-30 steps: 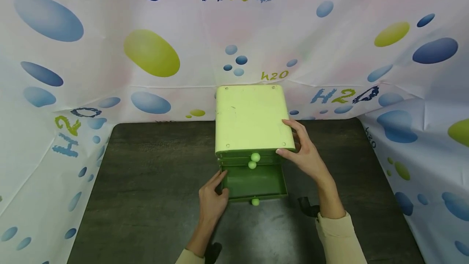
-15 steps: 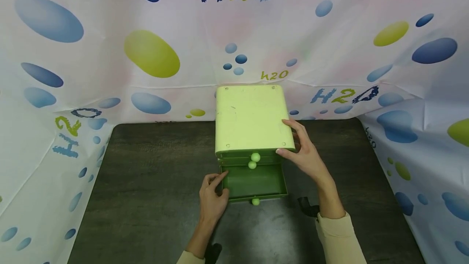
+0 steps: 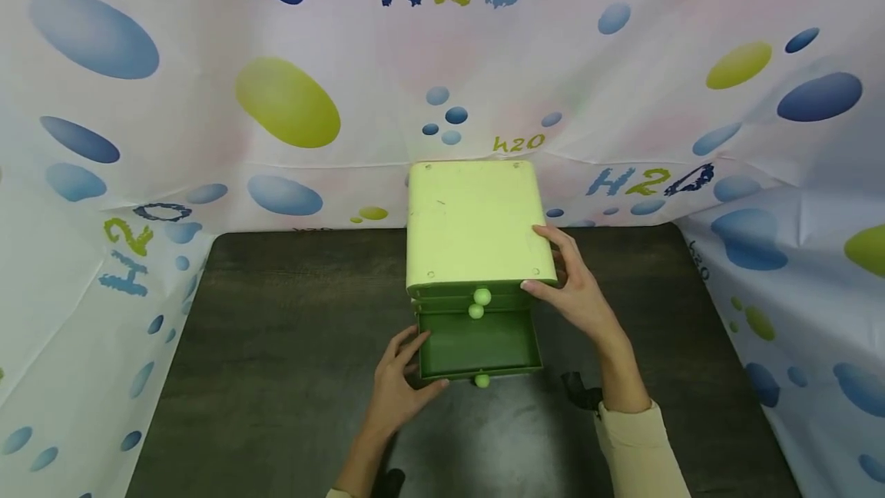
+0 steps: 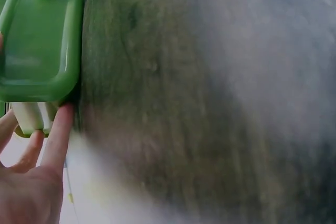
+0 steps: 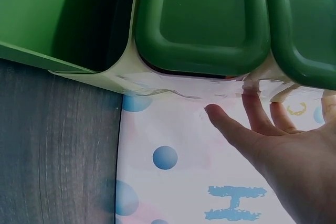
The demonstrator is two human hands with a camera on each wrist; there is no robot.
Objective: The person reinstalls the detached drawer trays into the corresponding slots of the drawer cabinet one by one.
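Observation:
A small light-green drawer cabinet (image 3: 477, 221) stands at the back of the table, with round knobs on its dark-green drawer fronts. Its bottom drawer (image 3: 477, 344) is pulled out and its bare floor shows. At that drawer's left side is my left hand (image 3: 397, 398), fingers along the side wall and thumb spread near the front corner. In the left wrist view, fingertips (image 4: 64, 111) meet the side behind the drawer front (image 4: 39, 40). My right hand (image 3: 581, 294) rests against the cabinet's right side, thumb at the front corner; the upper drawer fronts (image 5: 205, 19) look closed.
The dark wooden table (image 3: 290, 344) reaches to both sides. A white patterned cloth (image 3: 373, 83) hangs behind the cabinet and along the sides. Black straps (image 3: 581, 390) show at the wrists.
My left hand has shifted slightly: its thumb has spread toward the drawer's front and its index fingertip has slid a little forward. The drawer, cabinet and right hand look unmoved.

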